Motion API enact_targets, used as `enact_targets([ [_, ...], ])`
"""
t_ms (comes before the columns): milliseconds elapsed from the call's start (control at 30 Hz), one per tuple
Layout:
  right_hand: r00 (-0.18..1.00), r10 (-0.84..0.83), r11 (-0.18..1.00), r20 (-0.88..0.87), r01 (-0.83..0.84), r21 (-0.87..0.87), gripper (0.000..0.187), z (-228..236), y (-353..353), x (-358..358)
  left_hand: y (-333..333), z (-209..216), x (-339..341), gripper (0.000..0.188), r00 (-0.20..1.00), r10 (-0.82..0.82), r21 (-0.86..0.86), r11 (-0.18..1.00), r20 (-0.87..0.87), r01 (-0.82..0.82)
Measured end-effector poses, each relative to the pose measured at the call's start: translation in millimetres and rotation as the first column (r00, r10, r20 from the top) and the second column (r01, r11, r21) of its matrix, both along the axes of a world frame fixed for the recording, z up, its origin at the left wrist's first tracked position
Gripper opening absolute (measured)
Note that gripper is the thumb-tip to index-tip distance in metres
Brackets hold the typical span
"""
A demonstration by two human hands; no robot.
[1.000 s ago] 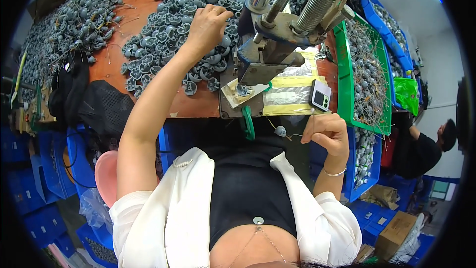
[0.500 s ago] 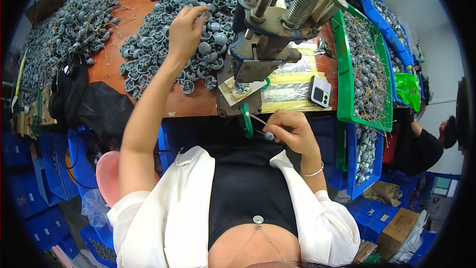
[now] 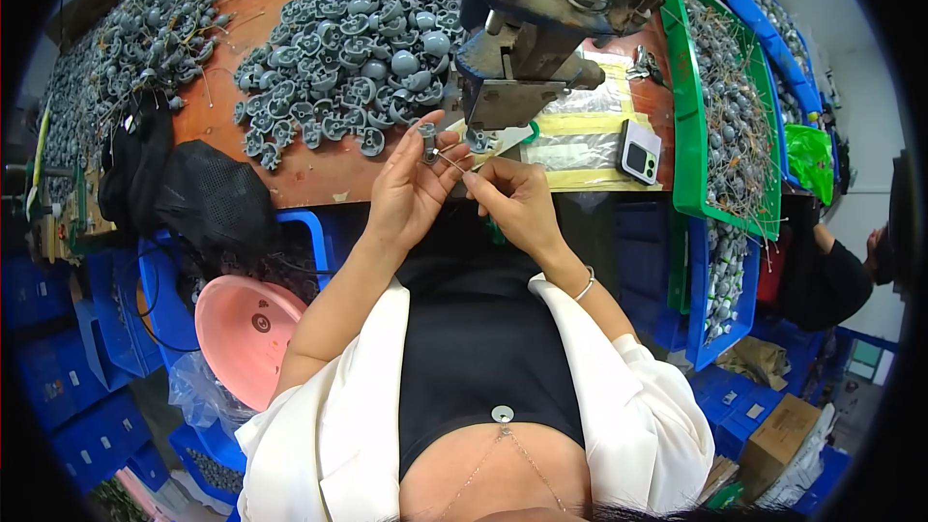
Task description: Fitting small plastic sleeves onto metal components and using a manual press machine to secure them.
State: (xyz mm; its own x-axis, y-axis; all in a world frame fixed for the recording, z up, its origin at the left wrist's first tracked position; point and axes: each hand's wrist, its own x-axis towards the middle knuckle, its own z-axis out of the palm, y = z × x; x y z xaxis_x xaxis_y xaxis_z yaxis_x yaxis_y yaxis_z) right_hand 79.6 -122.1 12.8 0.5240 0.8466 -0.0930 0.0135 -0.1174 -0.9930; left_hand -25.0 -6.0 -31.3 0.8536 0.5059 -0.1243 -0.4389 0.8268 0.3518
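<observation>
Head view: the left hand was half open, palm turned up and fingers loosely curled, with a grey shell held among the fingers at 1 o'clock from the palm. The right hand, at 3 o'clock from the left, was nearly closed, thumb and forefinger pinched on a thin wire. The wire reached toward the shell, which lay at 10 o'clock from the right hand; whether the wire was seated in it could not be told. Further out, a metal press stood at 12 o'clock from the right hand, and a phone lay at 2 o'clock. A heap of grey shells covered the table at 11 o'clock from the left hand; a pink basin sat between 7 and 8 o'clock.
</observation>
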Motion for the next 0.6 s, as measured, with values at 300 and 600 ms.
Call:
enact_targets([
  [300,1.000,-0.013,1.000,-0.010,0.013,0.015,0.023,-7,-2,-4,-28,16,3,0.034,0.998,-0.049,0.145,0.988,0.026,0.045],
  [600,0.918,0.148,0.987,-0.368,-0.161,-0.004,0.021,4,-24,14,-20,22,-6,0.016,0.918,0.396,0.972,0.209,0.012,-0.103],
])
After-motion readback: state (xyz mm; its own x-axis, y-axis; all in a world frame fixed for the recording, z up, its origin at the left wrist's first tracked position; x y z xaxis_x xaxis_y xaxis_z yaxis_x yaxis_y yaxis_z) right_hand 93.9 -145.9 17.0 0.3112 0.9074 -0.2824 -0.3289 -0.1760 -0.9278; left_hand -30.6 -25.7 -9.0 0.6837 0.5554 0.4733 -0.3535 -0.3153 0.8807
